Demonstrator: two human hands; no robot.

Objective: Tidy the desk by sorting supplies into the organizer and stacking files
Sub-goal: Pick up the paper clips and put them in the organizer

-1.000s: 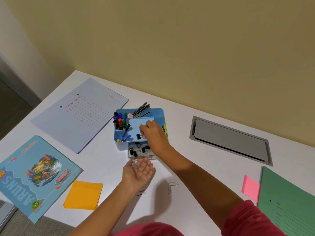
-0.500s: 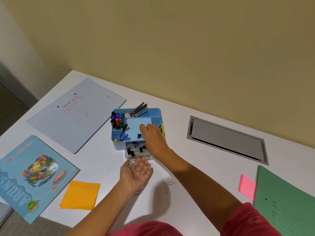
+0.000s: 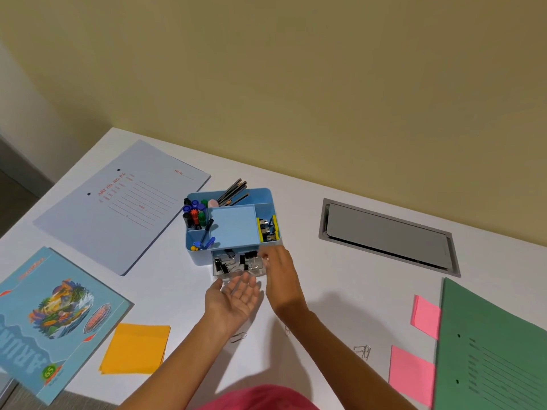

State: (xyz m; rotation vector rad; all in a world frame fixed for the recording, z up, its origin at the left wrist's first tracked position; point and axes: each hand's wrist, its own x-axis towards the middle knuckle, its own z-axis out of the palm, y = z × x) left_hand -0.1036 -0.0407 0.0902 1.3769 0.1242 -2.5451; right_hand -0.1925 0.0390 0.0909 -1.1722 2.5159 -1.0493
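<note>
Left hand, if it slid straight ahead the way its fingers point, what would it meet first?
Most likely the front of the clear drawer; the left hand lies palm up just short of it, fingers aimed there. Its height is unclear.

The surface (image 3: pixel 325 291) is white. The organizer (image 3: pixel 268 193) is light blue, its drawer (image 3: pixel 236 275) clear with black binder clips (image 3: pixel 220 266); markers (image 3: pixel 194 213) show blue, red and green. One file (image 3: pixel 88 226) is pale lavender with red print, the other file (image 3: pixel 488 335) green with dark print. Sticky notes (image 3: pixel 426 318) are pink, a pad (image 3: pixel 136 349) orange, the notebook (image 3: pixel 53 315) blue with a bright landscape.
</note>
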